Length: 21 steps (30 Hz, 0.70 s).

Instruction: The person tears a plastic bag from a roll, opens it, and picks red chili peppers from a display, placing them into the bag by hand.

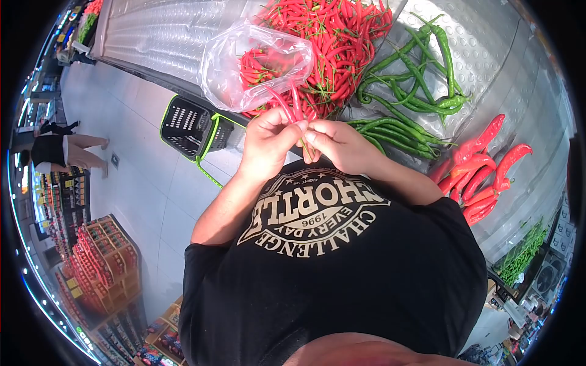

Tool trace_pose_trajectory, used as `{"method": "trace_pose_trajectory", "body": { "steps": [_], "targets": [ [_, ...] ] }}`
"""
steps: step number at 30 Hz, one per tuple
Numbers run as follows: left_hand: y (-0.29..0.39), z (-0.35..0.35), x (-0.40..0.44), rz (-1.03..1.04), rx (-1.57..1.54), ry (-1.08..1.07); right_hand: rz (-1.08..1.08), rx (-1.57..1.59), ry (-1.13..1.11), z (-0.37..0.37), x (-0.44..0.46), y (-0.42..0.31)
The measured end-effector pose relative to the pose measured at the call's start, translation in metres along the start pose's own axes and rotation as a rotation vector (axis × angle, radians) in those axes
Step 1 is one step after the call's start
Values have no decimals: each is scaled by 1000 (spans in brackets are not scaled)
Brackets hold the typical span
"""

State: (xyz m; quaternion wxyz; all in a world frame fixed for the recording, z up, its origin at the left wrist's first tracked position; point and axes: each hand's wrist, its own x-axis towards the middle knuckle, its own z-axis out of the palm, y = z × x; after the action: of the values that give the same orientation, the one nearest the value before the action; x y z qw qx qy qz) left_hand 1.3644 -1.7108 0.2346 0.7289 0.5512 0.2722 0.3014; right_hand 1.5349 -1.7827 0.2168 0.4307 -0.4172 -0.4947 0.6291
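Note:
Just in front of my chest, my left hand [268,141] is closed around a few slim red chili peppers [296,105], their tips pointing away from me. My right hand [342,145] meets it, thumb and fingers pinched at the same small bunch, with green stems showing below. Beyond my hands, a clear plastic bag [220,68] lies with its mouth wide, and small red chilies [259,66] show inside it. Next to the bag spreads a large heap of red chilies [342,43] with green stems.
Long green peppers [421,67] lie on the silvery dimpled display surface [482,36], with more green peppers [397,135] nearer. Large red peppers [479,174] are at right. A black basket with green trim [186,125] stands left. A person [55,149] is across the aisle.

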Motion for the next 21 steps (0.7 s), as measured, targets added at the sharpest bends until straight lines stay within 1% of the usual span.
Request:
{"method": "trace_pose_trajectory", "body": {
  "steps": [2, 4, 6, 13, 15, 17, 21],
  "targets": [
    [5, 7, 0, 8, -97, 5, 16, -45, 43, 4, -3, -8],
    [3, 4, 1, 32, -66, 15, 32, -91, 87, 7, -4, -11],
    [3, 4, 1, 57, -35, 25, 34, -40, 129, 8, -4, -11],
    [1, 6, 3, 75, -60, 39, -18, -101, 128, 5, -5, -8],
    [2, 6, 3, 76, -72, 27, -42, -186, 130, 5, -6, -10],
    [3, 7, 2, 32, -102, 15, -41, -209, 126, 4, -6, -14],
    [0, 5, 1, 31, -92, 34, -68, -242, 124, 5, -6, -15]
  ]
}}
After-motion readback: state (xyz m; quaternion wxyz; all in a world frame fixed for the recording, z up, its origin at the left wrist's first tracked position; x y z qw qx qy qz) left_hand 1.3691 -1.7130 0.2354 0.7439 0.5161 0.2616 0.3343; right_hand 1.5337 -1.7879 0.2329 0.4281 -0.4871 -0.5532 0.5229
